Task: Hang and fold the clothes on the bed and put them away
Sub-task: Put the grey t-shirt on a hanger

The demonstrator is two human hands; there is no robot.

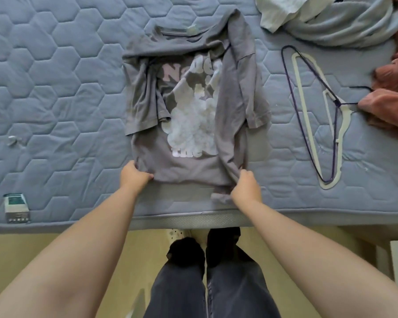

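A grey T-shirt (189, 166) with a white and pink print lies face up on the blue quilted mattress (55, 88), both sleeves folded inward over the front. My left hand (133, 174) grips the hem at its bottom left corner. My right hand (246, 187) grips the bunched hem at the bottom right corner. Two hangers lie stacked to the right of the shirt, a thin purple wire hanger (292, 92) over a cream plastic hanger (308, 125).
A pale blue garment pile (331, 21) lies at the back right, and a rust-coloured garment (393, 95) sits at the right edge. A small label (16, 207) is on the mattress's front left. I stand at the mattress edge (193, 220) on a yellowish floor (32, 249).
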